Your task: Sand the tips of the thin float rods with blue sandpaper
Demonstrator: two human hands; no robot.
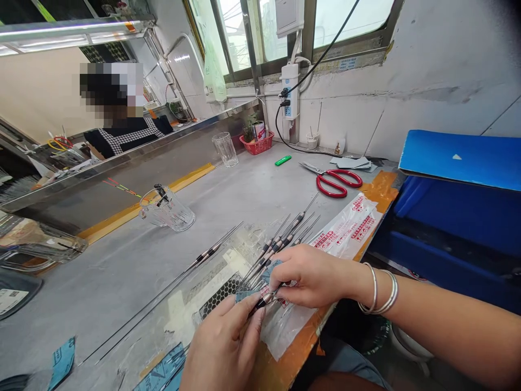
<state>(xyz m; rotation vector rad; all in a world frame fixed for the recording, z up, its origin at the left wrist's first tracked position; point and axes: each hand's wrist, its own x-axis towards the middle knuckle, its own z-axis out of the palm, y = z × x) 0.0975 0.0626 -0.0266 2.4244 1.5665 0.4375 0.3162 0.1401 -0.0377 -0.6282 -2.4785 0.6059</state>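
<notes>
Gripped by the left hand, a slim banded rod is clasped in blue abrasive paper, which is pinched by the right hand, seemingly for close control, above the table, where similar rods are kept fanned together.

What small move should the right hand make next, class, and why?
Probably it should draw the blue paper gently along the dark banded rod. The right hand appears to pinch the paper against the rod, while the left hand seems to grip the rod and steady it.
</notes>
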